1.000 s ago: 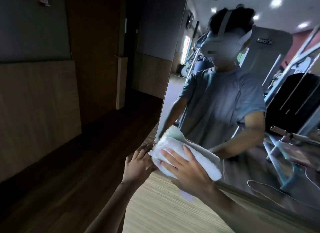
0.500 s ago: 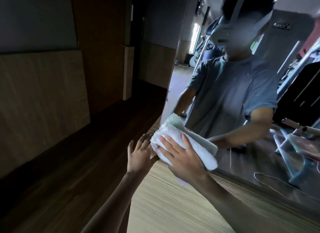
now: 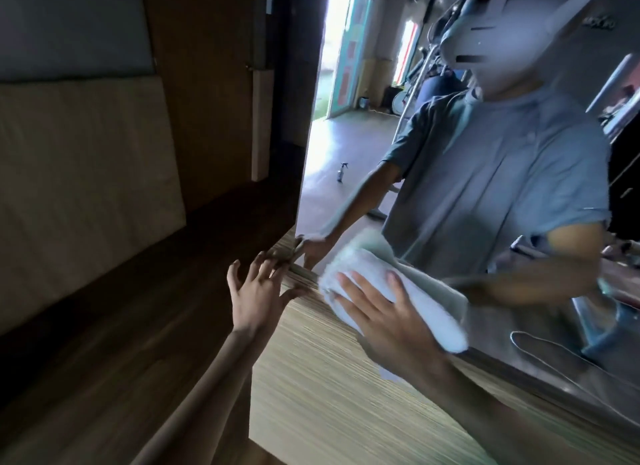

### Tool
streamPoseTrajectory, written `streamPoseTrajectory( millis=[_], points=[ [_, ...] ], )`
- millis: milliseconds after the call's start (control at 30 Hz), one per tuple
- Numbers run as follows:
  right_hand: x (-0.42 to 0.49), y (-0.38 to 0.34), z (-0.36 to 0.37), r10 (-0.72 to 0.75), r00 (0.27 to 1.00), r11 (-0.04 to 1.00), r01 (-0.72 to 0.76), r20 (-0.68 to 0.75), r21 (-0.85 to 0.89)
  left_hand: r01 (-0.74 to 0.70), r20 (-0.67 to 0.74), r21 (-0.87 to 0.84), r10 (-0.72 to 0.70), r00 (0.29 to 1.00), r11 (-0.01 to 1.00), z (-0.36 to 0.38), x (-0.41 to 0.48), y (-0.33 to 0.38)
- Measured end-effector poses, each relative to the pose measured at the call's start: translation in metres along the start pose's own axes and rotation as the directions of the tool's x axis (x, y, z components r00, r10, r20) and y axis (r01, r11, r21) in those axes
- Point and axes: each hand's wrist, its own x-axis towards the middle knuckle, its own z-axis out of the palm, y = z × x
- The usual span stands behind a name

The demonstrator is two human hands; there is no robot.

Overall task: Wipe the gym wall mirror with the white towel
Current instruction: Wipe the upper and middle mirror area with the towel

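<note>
The wall mirror (image 3: pixel 346 159) fills the upper right and reflects a person in a grey-blue shirt. My right hand (image 3: pixel 391 319) presses the folded white towel (image 3: pixel 429 308) flat against the glass near the mirror's lower left corner, fingers spread over the cloth. My left hand (image 3: pixel 258 291) is open, fingers apart, with its fingertips resting at the mirror's bottom left corner on the wood-grain panel (image 3: pixel 329 395) below the glass. The towel's far side is doubled by its reflection.
The striped wood-grain panel runs under the mirror's lower edge. Left of the mirror lie a dark wooden floor (image 3: pixel 121 326), a pale padded wall panel (image 3: pixel 79 173) and a dark door. Gym machines, a cable and a spray bottle appear only as reflections.
The towel and my right hand slid to the right along the mirror's lower edge. My left hand stayed at the corner. The view moved closer and lower on the mirror.
</note>
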Motion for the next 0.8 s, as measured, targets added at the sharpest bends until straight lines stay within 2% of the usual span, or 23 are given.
streamPoseTrajectory(
  millis=[100, 200, 267, 367, 467, 567, 667, 800],
  points=[
    [0.049, -0.021, -0.004, -0.023, 1.0, 0.999, 0.023, -0.011, 0.021, 0.061, 0.051, -0.03, -0.06, 0.997, 0.998, -0.006, -0.003, 0.003],
    [0.05, -0.023, -0.002, -0.046, 0.999, 0.998, 0.046, 0.0, 0.042, 0.108, 0.096, -0.045, -0.104, 0.99, 0.993, -0.011, -0.01, 0.007],
    [0.024, -0.012, 0.003, -0.057, 0.998, 0.997, 0.059, -0.027, 0.055, 0.155, 0.136, -0.124, -0.138, 0.981, 0.98, -0.014, -0.011, 0.008],
    [-0.044, 0.017, 0.015, -0.034, 0.996, 0.999, 0.037, -0.077, 0.027, 0.282, 0.213, -0.307, -0.223, 0.951, 0.909, -0.014, -0.019, 0.025],
    [-0.122, 0.051, 0.019, -0.011, 0.998, 1.0, 0.012, -0.065, 0.005, 0.382, 0.254, -0.416, -0.298, 0.92, 0.825, -0.012, -0.031, 0.059],
    [-0.168, 0.075, 0.016, -0.008, 1.0, 1.0, 0.008, -0.011, 0.009, 0.42, 0.267, -0.468, -0.328, 0.906, 0.777, -0.002, -0.039, 0.095],
    [-0.162, 0.071, 0.017, 0.026, 1.0, 1.0, -0.026, -0.01, 0.008, 0.448, 0.288, -0.494, -0.346, 0.893, 0.745, 0.005, -0.046, 0.13],
    [-0.096, 0.037, 0.017, 0.025, 0.999, 0.999, -0.024, -0.039, 0.023, 0.523, 0.32, -0.495, -0.414, 0.852, 0.694, 0.005, -0.051, 0.149]
  ],
)
